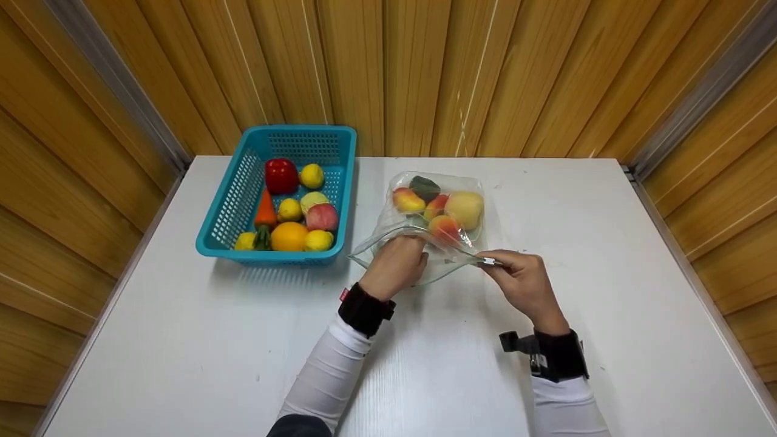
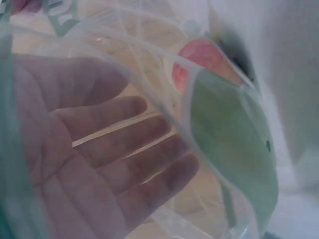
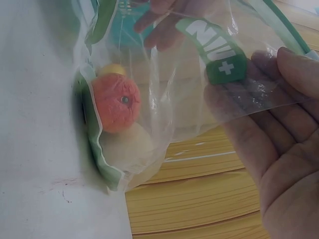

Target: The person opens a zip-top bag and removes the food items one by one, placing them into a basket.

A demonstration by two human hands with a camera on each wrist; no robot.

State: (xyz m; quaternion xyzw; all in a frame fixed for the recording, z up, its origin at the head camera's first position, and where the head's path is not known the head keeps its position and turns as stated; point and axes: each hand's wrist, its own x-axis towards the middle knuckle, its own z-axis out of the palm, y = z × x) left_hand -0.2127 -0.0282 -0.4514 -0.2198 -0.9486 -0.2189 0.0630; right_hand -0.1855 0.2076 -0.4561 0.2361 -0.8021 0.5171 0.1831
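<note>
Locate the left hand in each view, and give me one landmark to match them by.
Head: left hand just below centre, reaching into the clear bag.
Left wrist: left hand large, from the left edge past centre, palm showing.
Right wrist: left hand along the top edge, partly cut off.
Shared landmark: the clear bag.

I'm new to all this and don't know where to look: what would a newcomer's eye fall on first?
Probably the turquoise basket of colourful produce, standing out on the left of the white table. Next, near the middle, comes the clear bag with fruit inside. The left hand reaches into its open mouth, while the right hand pinches the mouth's right corner.
</note>
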